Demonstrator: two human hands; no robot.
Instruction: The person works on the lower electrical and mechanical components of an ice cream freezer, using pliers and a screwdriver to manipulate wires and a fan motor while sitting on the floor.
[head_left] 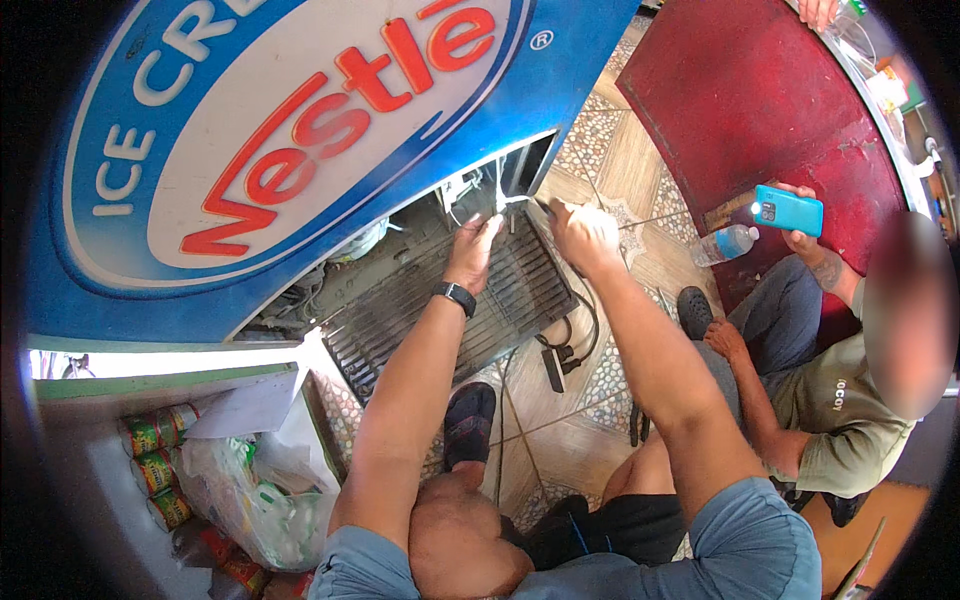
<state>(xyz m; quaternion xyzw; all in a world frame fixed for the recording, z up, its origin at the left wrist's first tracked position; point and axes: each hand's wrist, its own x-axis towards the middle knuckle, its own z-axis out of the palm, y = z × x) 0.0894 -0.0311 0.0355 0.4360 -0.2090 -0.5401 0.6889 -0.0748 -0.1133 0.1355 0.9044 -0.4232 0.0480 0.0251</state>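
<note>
At the open lower compartment (380,265) of a blue ice cream freezer (590,60), both my hands work close together. My left hand (472,253), with a black watch on its wrist, is closed with the fingertips at a thin white wire (501,185). The wire bends to the right toward my right hand (587,237). That hand is closed in a fist around something small and dark, mostly hidden by the fingers. Below my hands a dark slatted grille panel (450,330) lies against the opening. Pale tubing and cables show inside the compartment.
To the right, a seated person (825,410) holds a blue phone (790,211) with its light on. A plastic bottle (725,245) stands beside a red panel (760,110). A black plug and cord (555,365) lie on the tiles. Cans (155,470) and plastic bags (260,500) fill the lower left.
</note>
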